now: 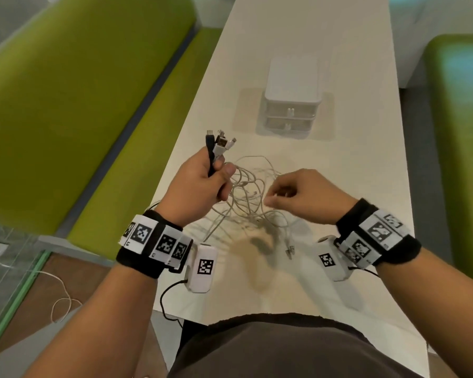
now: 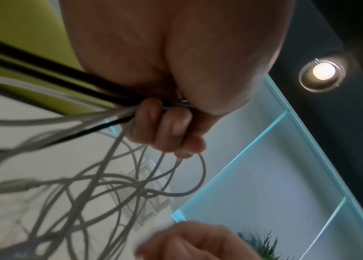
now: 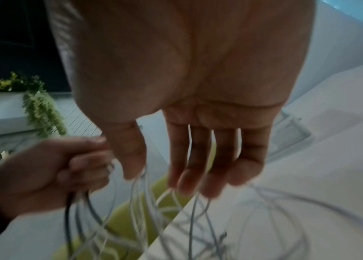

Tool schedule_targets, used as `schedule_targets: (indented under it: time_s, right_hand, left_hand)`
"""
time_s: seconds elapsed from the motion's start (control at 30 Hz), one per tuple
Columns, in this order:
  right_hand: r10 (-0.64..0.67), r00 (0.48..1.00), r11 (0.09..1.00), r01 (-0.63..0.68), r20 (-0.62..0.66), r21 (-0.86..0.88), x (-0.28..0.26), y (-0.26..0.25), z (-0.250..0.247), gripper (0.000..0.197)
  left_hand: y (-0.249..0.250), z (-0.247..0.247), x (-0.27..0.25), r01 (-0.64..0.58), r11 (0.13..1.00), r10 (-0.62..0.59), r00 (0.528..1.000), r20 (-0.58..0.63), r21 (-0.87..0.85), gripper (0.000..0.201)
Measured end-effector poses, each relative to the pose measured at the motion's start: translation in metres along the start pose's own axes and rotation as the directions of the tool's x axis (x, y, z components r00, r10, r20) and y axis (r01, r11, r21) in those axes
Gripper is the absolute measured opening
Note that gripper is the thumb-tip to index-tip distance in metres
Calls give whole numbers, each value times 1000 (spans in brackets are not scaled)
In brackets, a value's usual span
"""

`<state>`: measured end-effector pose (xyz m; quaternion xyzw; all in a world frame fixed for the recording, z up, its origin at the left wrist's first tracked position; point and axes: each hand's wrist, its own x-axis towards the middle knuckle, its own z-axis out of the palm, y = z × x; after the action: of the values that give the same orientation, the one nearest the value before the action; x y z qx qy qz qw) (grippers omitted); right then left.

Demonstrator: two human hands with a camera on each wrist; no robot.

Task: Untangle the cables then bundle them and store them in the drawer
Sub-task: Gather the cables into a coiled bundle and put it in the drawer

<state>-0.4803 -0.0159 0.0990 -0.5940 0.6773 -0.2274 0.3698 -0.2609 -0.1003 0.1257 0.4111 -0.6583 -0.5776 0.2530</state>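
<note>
A tangle of white cables (image 1: 251, 197) lies on the white table (image 1: 352, 165), partly lifted. My left hand (image 1: 219, 167) is raised at the table's left edge and grips a bunch of cable ends (image 1: 217, 143), one black and the others white, with the plugs pointing up. The left wrist view shows its fingers (image 2: 165, 126) curled round the strands (image 2: 100, 176). My right hand (image 1: 273, 197) hovers over the tangle. Its fingers (image 3: 198, 158) hang nearly straight among loose strands (image 3: 142, 219), with the thumb apart from them. The small white drawer unit (image 1: 291, 105) stands further back with its drawers closed.
Loose plugs (image 1: 290, 249) rest on the table near my right wrist. The drawer unit sits on a translucent mat (image 1: 246, 110). A green bench (image 1: 66, 105) runs along the left and a green seat (image 1: 459, 132) stands on the right. The table's near edge is at my waist.
</note>
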Motion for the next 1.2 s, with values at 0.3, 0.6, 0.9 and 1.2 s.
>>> schedule_targets:
  time_s: [0.3, 0.6, 0.9, 1.2]
  right_hand:
    - [11, 926, 915, 143, -378, 377, 12, -13, 33, 10]
    - [48, 914, 915, 121, -403, 384, 9, -18, 12, 14]
    - [-18, 987, 984, 46, -162, 174, 6, -9, -8, 11]
    - [33, 960, 867, 111, -277, 485, 6, -13, 0, 14]
  left_hand:
    - [9, 1, -6, -81, 996, 86, 987, 132, -48, 30]
    - [0, 13, 3, -69, 878, 80, 997, -4, 474, 25]
    - [1, 18, 1, -130, 856, 169, 985, -34, 501, 27]
    - [-4, 21, -6, -70, 900, 66, 998, 23, 430, 10]
